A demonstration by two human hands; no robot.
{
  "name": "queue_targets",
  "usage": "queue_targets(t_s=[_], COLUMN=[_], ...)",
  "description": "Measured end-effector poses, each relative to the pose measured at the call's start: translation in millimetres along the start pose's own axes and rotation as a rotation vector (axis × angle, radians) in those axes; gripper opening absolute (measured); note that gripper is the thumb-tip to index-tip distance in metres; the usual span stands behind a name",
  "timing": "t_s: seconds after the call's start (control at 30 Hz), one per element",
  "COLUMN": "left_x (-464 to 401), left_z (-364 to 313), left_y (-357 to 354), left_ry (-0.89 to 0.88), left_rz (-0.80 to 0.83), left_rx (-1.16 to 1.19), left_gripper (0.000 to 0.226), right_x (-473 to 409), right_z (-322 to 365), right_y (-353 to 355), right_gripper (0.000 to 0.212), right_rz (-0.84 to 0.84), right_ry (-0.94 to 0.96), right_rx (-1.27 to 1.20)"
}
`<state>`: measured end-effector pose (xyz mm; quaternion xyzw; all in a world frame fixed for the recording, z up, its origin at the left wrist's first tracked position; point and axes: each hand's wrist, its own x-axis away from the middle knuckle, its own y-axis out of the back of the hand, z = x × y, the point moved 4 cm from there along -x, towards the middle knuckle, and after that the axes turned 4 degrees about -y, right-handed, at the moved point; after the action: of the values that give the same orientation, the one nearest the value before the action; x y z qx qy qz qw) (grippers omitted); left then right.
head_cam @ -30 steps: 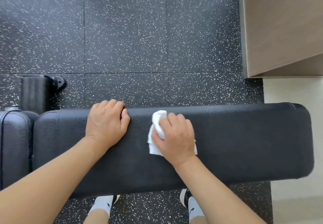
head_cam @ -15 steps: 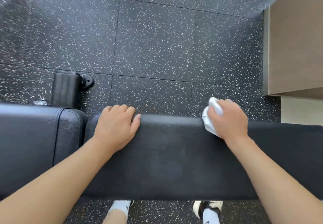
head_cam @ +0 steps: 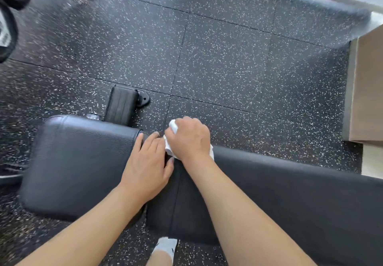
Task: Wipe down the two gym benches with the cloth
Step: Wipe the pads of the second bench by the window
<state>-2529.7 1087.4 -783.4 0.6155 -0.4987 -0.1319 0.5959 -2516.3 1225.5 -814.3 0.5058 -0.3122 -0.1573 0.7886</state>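
While its grip is bunched tight around a white cloth (head_cam: 173, 141), the right hand (head_cam: 189, 139) presses it on the far edge of the long pad (head_cam: 290, 193), at the gap beside the seat pad (head_cam: 78, 162). The left hand (head_cam: 148, 168) lies flat, fingers spread, across that gap. The wiping looks mid-course; a second bench is not in view.

White cloth (head_cam: 173, 127), black bench pads (head_cam: 83, 162), white-speckled black floor (head_cam: 217, 58).
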Motion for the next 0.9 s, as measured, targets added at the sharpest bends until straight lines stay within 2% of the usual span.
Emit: queue_targets(t_s=[0.1,0.2,0.3,0.4,0.6,0.8,0.9], left_x=[3.8,7.3,4.2,-2.8,-26.9,-47.8,-60.6], left_z=[-7.1,-28.1,-65.8,-117.1,-263.2,-429.3,-496.5], left_y=[1.7,-2.5,-11.2,-21.6,-49.1,-83.5,-97.3], left_ry=[0.036,0.028,-0.051,-0.141,-0.399,-0.796,-0.912], left_rz=[-0.028,-0.017,0.05,0.083,0.085,0.113,0.126], left_rx=[0.008,-0.014,-0.082,-0.156,-0.207,-0.354,-0.441], left_gripper=[0.055,0.079,0.09,0.094,0.077,0.066,0.066], right_x=[15.2,47.9,84.2,120.5,194.3,274.0,312.0], right_z=[-5.3,-34.0,-82.0,-150.8,-325.4,-507.8,-574.0], right_y=[7.1,15.5,19.0,25.4,49.4,81.6,85.7], right_gripper=[0.024,0.022,0.022,0.022,0.019,0.014,0.014], right_rz=[-0.172,-0.397,-0.51,-0.567,-0.642,-0.732,-0.722], right_ry=[0.055,0.144,0.237,0.202,-0.016,-0.421,-0.597], right_rx=[-0.028,-0.071,-0.042,-0.028,0.033,0.121,0.098])
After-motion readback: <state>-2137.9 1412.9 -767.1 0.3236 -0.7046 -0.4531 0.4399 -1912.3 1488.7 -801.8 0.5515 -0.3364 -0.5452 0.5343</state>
